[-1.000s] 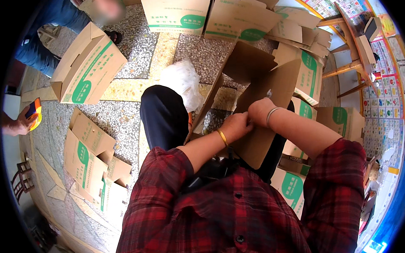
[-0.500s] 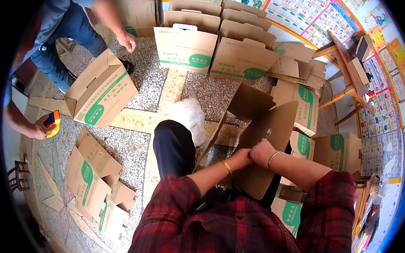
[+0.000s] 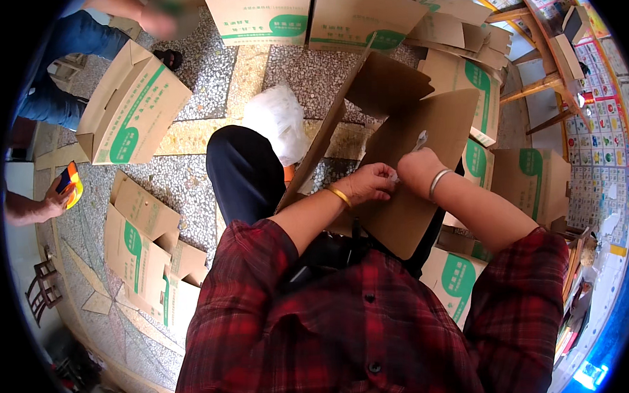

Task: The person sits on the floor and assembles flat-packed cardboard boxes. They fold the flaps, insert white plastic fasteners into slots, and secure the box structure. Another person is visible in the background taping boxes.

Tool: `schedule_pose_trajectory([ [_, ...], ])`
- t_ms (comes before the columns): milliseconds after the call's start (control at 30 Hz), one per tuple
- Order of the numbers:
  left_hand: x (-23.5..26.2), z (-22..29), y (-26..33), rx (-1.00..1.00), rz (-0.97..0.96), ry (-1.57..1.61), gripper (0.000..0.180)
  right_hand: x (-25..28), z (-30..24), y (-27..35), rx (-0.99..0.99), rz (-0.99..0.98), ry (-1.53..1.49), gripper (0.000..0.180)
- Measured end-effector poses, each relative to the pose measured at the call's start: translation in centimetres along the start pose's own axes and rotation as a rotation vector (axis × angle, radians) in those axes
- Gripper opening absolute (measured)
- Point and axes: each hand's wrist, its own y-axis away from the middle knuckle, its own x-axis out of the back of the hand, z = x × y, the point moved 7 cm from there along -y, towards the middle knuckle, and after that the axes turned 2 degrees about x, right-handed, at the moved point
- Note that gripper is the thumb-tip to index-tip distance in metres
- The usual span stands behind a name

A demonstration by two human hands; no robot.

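Note:
Between my knees stands an open brown cardboard box, tilted, its inside showing. Over its near panel, my right hand is closed in a fist, and a small clear plastic piece sticks up beyond it. Close beside it, my left hand has its fingertips pinched together at a small whitish bit of plastic. The fingers hide most of what lies between the two hands, so I cannot tell whether it is one piece. A crumpled white plastic bag lies on the floor beyond my left knee.
Upright cartons stand at the far side, with flattened cardboard to their right. A carton and a partly folded one are on the left. Another person's hand holds an orange-and-blue object. A wooden chair is at right.
My hands, pressed together before, have come slightly apart, with plastic showing between them. The whole view has shifted, and the far cartons now sit higher in it.

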Motion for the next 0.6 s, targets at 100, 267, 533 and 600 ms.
schedule_pose_trajectory([
  [100, -0.1, 0.1, 0.4, 0.024, -0.005, 0.052, 0.028, 0.2, 0.0, -0.1, -0.017, -0.005, 0.018, 0.014],
  [267, -0.1, 0.7, 0.6, -0.012, -0.016, 0.042, 0.022, 1.0, 0.2, -0.4, -0.049, 0.012, 0.059, 0.013],
  [533, 0.0, 1.6, 0.8, 0.002, 0.03, 0.007, 0.023, 1.6, 1.0, -1.7, 0.047, -0.006, -0.011, 0.012],
  [600, 0.1, 1.6, 0.9, 0.026, 0.02, 0.036, 0.024, 1.6, 1.0, -2.1, 0.095, -0.042, -0.028, 0.012],
])
